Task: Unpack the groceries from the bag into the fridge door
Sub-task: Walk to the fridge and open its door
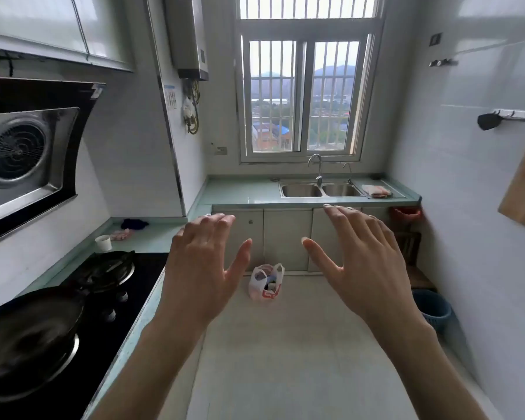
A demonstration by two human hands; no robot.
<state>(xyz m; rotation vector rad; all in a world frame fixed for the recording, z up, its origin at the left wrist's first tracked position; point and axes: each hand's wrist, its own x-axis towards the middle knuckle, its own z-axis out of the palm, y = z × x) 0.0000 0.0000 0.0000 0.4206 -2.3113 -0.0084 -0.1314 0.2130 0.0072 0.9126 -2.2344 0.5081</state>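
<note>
- Both hands are raised in front of the camera, backs up, holding nothing: left hand [205,269] has its fingers spread and nearly straight, thumb out to the side; right hand [365,265] is spread the same way.
- Between them, farther off, the bag [265,282] stands on the floor [285,344] just before the cabinets [285,237], its mouth open with items showing inside.
- On the left, a wok [28,334] sits on the black stove [128,292], with a cup [103,242] behind on the counter.
- Under the window, a double sink [320,190] is set in the counter.
- A blue bin [432,309] stands on the right by the wall.
</note>
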